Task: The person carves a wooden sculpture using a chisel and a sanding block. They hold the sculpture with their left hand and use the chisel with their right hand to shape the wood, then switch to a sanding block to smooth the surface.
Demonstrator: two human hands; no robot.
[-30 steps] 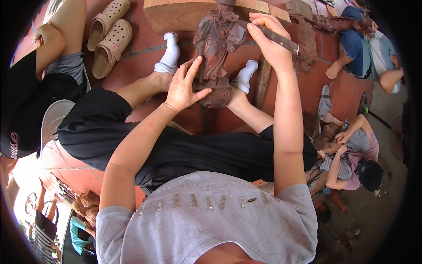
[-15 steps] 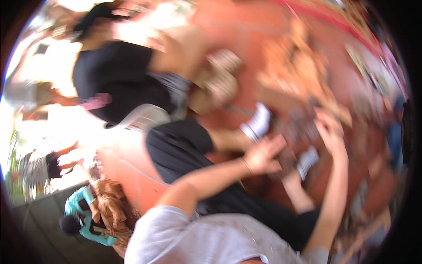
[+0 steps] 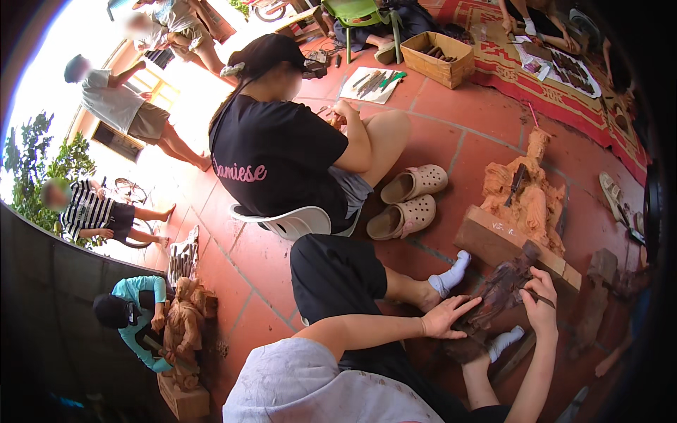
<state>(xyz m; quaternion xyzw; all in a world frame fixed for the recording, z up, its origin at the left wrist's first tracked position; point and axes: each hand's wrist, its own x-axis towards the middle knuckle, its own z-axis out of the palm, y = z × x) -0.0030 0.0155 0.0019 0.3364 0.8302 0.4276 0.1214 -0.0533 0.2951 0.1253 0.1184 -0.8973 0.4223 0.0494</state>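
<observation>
A dark brown carved wooden figure (image 3: pixel 502 290) stands tilted between my feet, its base by my lower sock. My left hand (image 3: pixel 450 316) rests against its lower left side, fingers stretched out and touching the wood. On the other side, my right hand (image 3: pixel 541 292) is closed round a thin dark strip-like tool (image 3: pixel 541 299), close to the figure's right side. The tool's exact kind does not show. Just beyond stands a larger, orange-brown carved figure (image 3: pixel 525 190) on a wooden block (image 3: pixel 486 231), with a dark tool (image 3: pixel 516 185) lying against it.
A person in a black shirt (image 3: pixel 275 148) sits on a white chair (image 3: pixel 300 224) at my left. Beige clogs (image 3: pixel 415 182) lie on the tiles. Farther off are a wooden box (image 3: pixel 438 60), tools on white paper (image 3: pixel 371 84) and a red rug (image 3: pixel 486 32). Another person (image 3: pixel 137 317) works on a carving at lower left.
The view has swung and sharpened from a blur. My left hand, fingers spread earlier, now lies against the dark figure. My right hand stays beside it.
</observation>
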